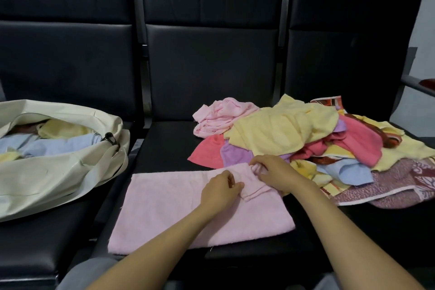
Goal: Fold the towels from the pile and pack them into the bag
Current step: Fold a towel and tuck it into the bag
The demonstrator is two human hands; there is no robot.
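A pale pink towel [164,205] lies spread flat on the middle seat, its far right corner bunched and turned over. My left hand [219,192] pinches the rumpled fabric at that corner. My right hand [275,173] grips the same bunched corner from the right, fingers curled on the cloth. Behind and to the right lies the pile of towels [294,134]: yellow, pink, coral, purple, blue and patterned ones in a heap. A cream canvas bag [58,160] sits open on the left seat, with blue and yellow towels inside it.
All of this rests on a row of three black padded seats [211,73] with high backs. A metal armrest [416,85] juts out at the far right. A maroon patterned cloth [388,183] spreads beneath the pile toward the right seat's front.
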